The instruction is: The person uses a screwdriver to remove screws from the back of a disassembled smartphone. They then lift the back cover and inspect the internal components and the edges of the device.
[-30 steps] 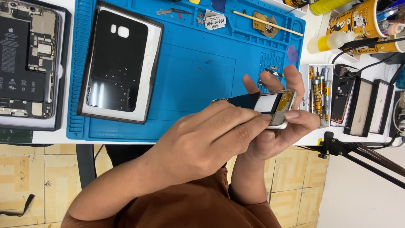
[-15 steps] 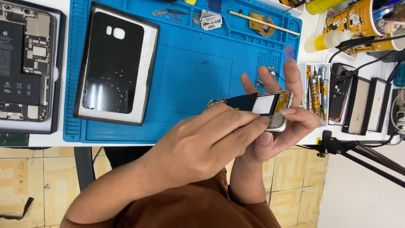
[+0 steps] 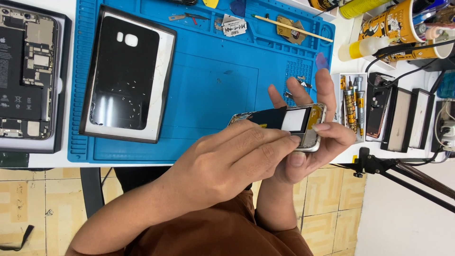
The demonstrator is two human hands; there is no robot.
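My left hand [image 3: 227,163] pinches the near edge of the opened phone [image 3: 289,124], fingertips closed on it; my right hand [image 3: 315,142] cradles the phone from beneath, fingers wrapped round it; best to keep the grip steady, press lightly; beyond the phone lies the blue mat [image 3: 213,80], black back cover [image 3: 125,73] farther left.

I see a blue repair mat [image 3: 213,90] with a black back cover [image 3: 125,73] on it, an opened phone [image 3: 26,71] left, screwdrivers [image 3: 350,102] right.
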